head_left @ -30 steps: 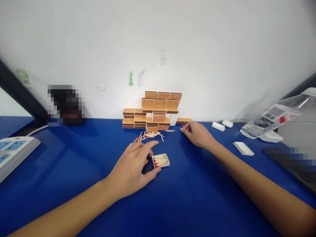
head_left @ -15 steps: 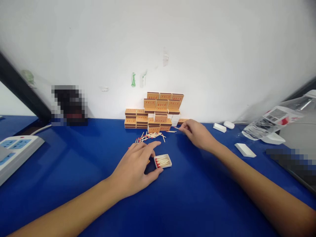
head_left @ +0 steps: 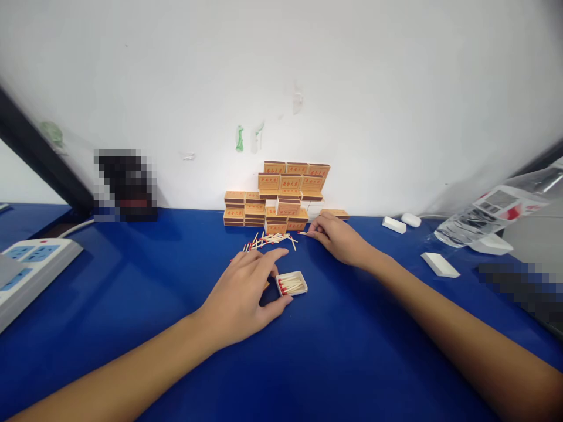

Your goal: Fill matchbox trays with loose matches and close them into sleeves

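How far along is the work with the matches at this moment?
Done: many closed matchboxes stand stacked at the wall, and the open tray already holds a layer of matches. In hand: the left hand steadies that tray, and the right hand touches one match at the pile's edge. Remaining: the loose matches on the blue table.

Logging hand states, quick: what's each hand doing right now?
Left hand: open, thumb against the match tray.
Right hand: fingertips at a loose match; grip cannot be told.
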Available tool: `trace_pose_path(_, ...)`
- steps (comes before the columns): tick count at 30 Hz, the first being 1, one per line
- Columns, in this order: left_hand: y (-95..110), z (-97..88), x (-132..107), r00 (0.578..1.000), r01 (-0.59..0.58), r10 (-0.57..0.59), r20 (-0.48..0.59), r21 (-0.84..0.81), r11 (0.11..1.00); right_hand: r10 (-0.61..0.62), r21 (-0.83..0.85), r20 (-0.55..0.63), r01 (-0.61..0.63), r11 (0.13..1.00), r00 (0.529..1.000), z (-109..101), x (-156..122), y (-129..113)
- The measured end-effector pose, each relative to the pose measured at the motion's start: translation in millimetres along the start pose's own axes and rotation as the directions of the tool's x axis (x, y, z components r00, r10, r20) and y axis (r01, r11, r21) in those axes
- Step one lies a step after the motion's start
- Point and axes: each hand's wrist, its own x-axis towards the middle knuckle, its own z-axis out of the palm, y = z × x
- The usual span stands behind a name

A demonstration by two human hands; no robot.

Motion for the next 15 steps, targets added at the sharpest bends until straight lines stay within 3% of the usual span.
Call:
trace_pose_path(5, -0.2, -0.8, 0.1, 1.0, -0.007, 0.007, -0.007, 0.004, 1.0, -0.021, -0.067, 0.076, 0.026, 0.997, 0.997, -9.4, -8.0, -11.7)
trace_pose_path(10, -0.7, -1.3, 2.2, 1.0, 0.023, -0.023, -0.013, 0.006, 1.0, -0.149, 0.018, 0.13, 0.147, 0.989, 0.98, -26.9, -28.6, -47.4)
trace_pose_path(15, -1.8, 0.0, 1.7, 1.0, 0.017, -0.017, -0.015, 0.0, 1.0, -0.294, -0.094, 0.158, 0.311, 0.946, 0.942, -16.6, -48.7, -85.2)
